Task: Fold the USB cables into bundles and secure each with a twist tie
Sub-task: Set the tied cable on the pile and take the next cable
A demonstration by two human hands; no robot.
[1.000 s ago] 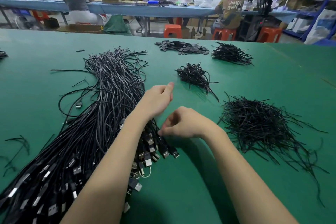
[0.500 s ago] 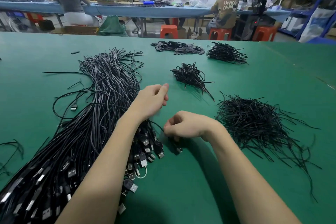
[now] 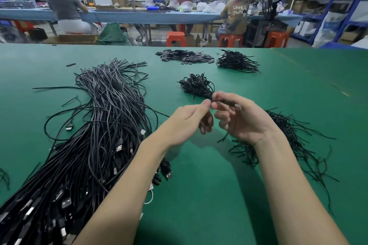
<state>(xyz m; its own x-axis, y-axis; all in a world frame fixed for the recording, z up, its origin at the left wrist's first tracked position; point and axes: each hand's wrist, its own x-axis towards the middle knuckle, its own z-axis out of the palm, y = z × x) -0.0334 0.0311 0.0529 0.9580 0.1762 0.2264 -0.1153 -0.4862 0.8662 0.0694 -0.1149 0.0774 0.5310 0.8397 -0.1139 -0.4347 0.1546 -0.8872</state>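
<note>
The left hand (image 3: pixel 185 121) and right hand (image 3: pixel 243 119) meet above the green table (image 3: pixel 219 195), both pinching one black USB cable (image 3: pixel 225 102) between fingertips. The loose cable heap (image 3: pixel 95 135) lies left, twist ties (image 3: pixel 294 141) right.

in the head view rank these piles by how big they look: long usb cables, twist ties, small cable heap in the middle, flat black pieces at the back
1. long usb cables
2. twist ties
3. Unsure: small cable heap and flat black pieces look alike, and the latter lie farther from the camera.
</note>
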